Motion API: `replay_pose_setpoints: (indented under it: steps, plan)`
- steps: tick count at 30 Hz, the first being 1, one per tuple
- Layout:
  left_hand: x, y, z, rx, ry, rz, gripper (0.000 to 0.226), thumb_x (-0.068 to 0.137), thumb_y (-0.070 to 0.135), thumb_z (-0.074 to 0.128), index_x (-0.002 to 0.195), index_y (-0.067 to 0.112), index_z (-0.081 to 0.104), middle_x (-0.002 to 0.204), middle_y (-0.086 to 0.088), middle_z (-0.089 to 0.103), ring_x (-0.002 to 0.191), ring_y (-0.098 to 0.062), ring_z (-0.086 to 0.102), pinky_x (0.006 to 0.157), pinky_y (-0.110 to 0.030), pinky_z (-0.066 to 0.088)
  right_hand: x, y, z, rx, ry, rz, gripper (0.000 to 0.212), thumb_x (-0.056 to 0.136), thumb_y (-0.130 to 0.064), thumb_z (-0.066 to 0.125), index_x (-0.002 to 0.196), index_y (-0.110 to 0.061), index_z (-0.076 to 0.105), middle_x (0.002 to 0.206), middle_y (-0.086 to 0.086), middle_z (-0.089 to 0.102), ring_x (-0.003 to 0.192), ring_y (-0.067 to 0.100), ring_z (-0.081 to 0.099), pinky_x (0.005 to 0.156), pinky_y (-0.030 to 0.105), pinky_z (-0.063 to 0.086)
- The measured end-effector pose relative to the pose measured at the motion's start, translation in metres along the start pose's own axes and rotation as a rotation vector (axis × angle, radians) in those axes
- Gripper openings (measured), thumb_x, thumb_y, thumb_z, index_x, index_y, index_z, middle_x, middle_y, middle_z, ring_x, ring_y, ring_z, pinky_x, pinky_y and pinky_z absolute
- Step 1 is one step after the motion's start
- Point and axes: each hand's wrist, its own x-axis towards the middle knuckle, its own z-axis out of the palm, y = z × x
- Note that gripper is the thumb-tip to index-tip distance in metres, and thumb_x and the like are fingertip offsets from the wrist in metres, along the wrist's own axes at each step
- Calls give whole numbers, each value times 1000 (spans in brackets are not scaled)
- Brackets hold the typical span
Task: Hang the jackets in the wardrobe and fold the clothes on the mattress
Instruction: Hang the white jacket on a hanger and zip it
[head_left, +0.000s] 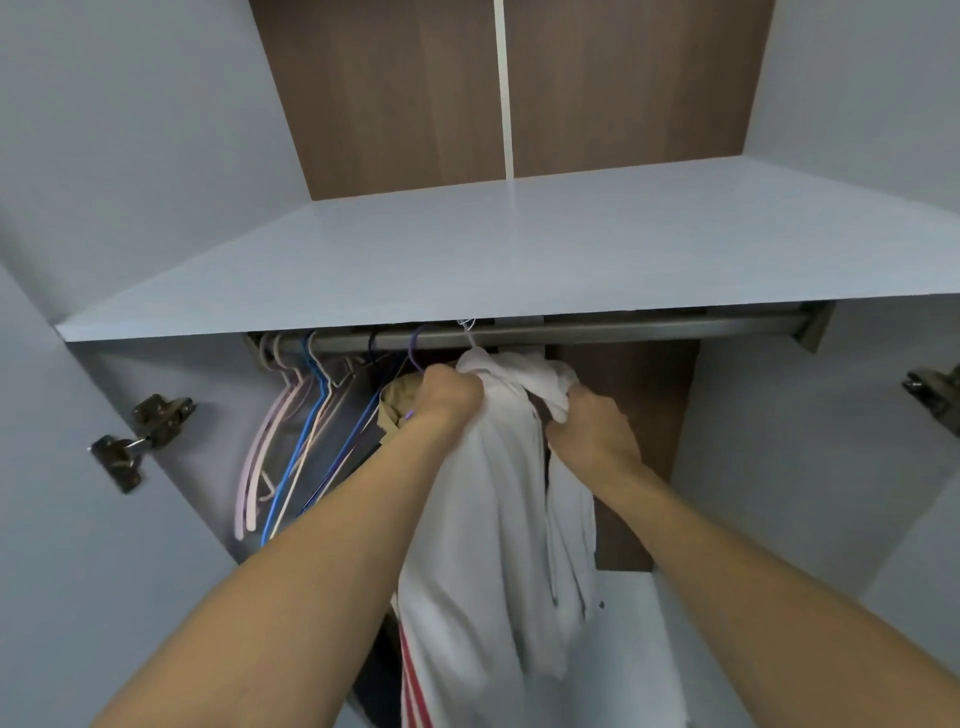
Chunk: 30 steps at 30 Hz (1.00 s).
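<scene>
A white jacket (483, 499) under the rail (571, 332) is gripped by the left hand (447, 395) at 10 o'clock and the right hand (592, 426) at 2 o'clock, fingers curled into cloth.

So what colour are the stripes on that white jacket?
Red stripes run down the white jacket, in the head view.

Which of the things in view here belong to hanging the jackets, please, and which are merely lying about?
Job: white jacket, its hanger hook, wardrobe rail, left hand, right hand.
Idle: empty hangers, tan garment, shelf, door hinges.
</scene>
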Motion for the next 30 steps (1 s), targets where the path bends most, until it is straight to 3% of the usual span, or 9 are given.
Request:
replay_pose_setpoints:
  steps: [2,6,10,16,18,20,23,26,30]
  plan:
    - [17,-3,6,55,-2,-11,35,96,15,49,125,-2,55,121,-20,61,110,-38,59,86,-37,49,14,0,12,-1,-23,2,29,92,-22,55,116,-6,57,109,16,66,97,35,64,80,40,55]
    - [37,-36,23,199,-39,27,32,99,15,48,125,0,58,123,-15,61,115,-35,57,85,-30,40,33,12,44,8,-37,0,31,92,-21,56,119,-5,55,112,16,65,102,35,63,78,35,51]
    - [53,-76,40,286,-30,184,25,98,18,43,107,5,63,107,-14,65,105,-35,61,81,-31,45,33,43,88,18,-45,23,28,96,-31,56,102,-5,55,102,14,65,94,32,64,76,40,53]
    - [57,-121,68,625,428,541,26,97,24,44,118,12,55,104,-9,64,93,-34,62,67,-33,35,43,95,157,224,209,33,20,92,-28,62,96,-12,51,92,4,58,85,26,60,72,42,52]
    - [61,-143,81,700,592,706,41,85,20,52,125,11,54,106,-10,59,94,-35,58,73,-39,38,44,111,183,341,333,66,17,90,-21,63,97,-10,53,96,3,55,84,22,52,71,33,45]
    - [67,-171,93,706,721,832,63,77,19,57,138,10,48,123,-14,55,109,-35,52,94,-44,35,46,127,208,444,433,40,10,88,-12,61,90,-10,52,95,6,53,83,20,48,70,26,35]
    - [73,-226,121,679,803,1004,72,76,18,59,146,12,44,149,-19,39,141,-40,32,118,-55,13,58,155,251,510,470,-50,9,84,-7,59,87,-6,51,92,7,54,82,25,51,70,25,34]
    - [84,-297,161,657,765,1085,70,75,19,59,144,14,47,151,-19,38,144,-40,28,119,-60,8,68,184,294,569,435,-89,22,82,-18,58,102,-12,52,100,5,61,89,25,58,78,39,49]
    - [98,-395,215,673,721,1072,68,77,22,58,144,14,45,151,-18,38,143,-42,29,118,-62,5,67,232,361,550,417,-189,27,87,-17,57,114,-15,51,106,-5,58,94,15,54,81,29,43]
